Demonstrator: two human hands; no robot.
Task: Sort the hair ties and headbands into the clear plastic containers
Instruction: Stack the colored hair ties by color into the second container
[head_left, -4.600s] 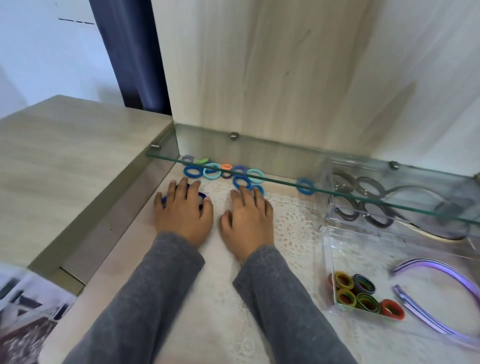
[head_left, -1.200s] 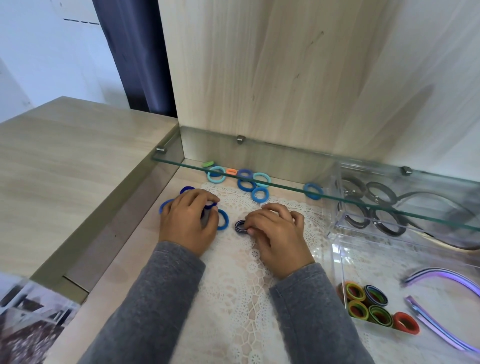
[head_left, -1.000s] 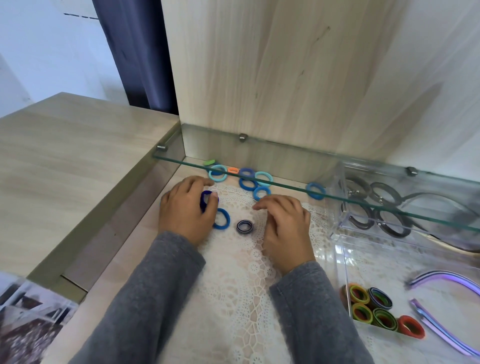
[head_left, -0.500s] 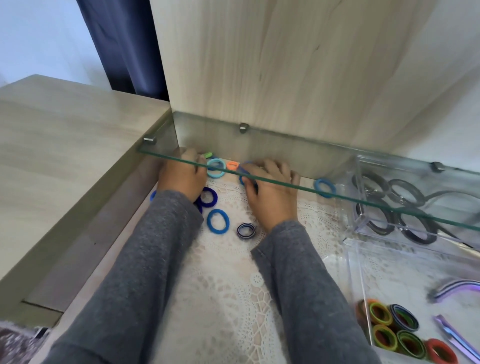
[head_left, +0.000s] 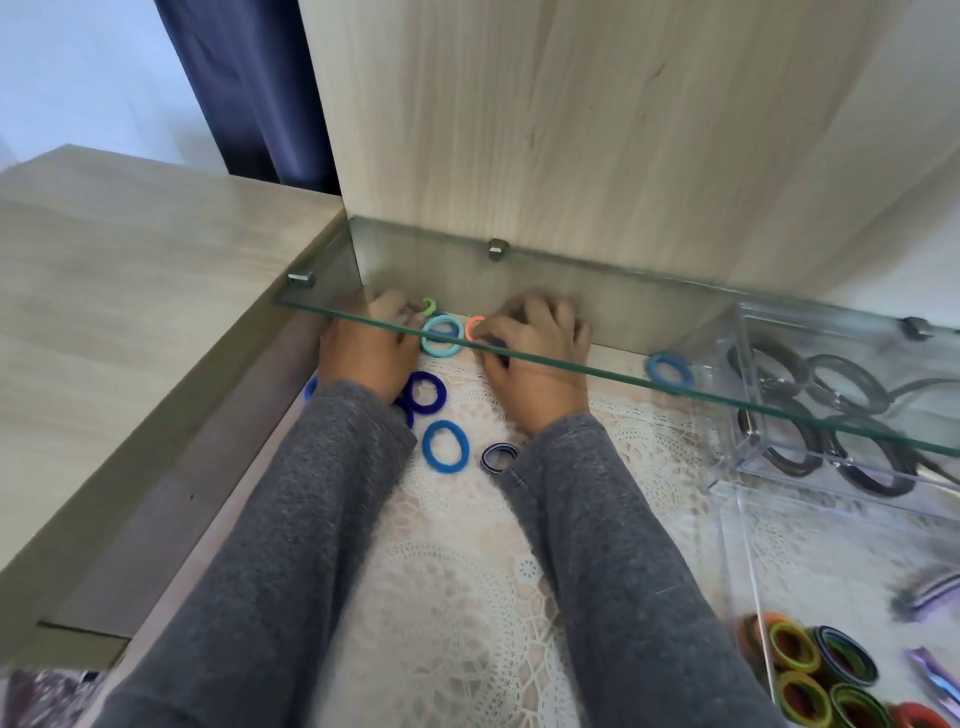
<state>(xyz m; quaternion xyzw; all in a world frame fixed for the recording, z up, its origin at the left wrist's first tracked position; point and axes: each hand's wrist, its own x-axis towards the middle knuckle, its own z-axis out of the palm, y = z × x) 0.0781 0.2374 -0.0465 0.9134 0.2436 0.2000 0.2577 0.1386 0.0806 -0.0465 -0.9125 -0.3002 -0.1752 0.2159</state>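
Both hands are tucked under the glass shelf (head_left: 623, 380), the left hand (head_left: 366, 356) with its fingers by the green tie (head_left: 429, 306) and the right hand (head_left: 535, 366) curled against the orange tie (head_left: 473, 328), both too blurred to tell whether they grip, with a teal tie (head_left: 442, 336) between them and the containers (head_left: 831, 470) cut off under the shelf's right end.

Sleeves (head_left: 291, 545): mid grey, flecked knit. Lace mat (head_left: 457, 597): cream, openwork rosettes. Loose ties: light teal tie (head_left: 441, 336), orange tie (head_left: 472, 327), green tie (head_left: 429, 306), dark blue tie (head_left: 427, 393), bright blue tie (head_left: 445, 447), lone sky-blue tie (head_left: 670, 370). Striped tie (head_left: 498, 457): navy with white lines. Rear container (head_left: 737, 457) clear; headbands (head_left: 841, 384) inside dark grey to black. Front container (head_left: 746, 582) clear too; rolled ties (head_left: 841, 660) ringed yellow-green, dark green, navy, red. Blurred headband (head_left: 930, 592) lilac. Curtain (head_left: 249, 88) navy. Cabinet panel (head_left: 519, 119) pale beige, faint wood grain. Glass shelf (head_left: 571, 366) edge green.
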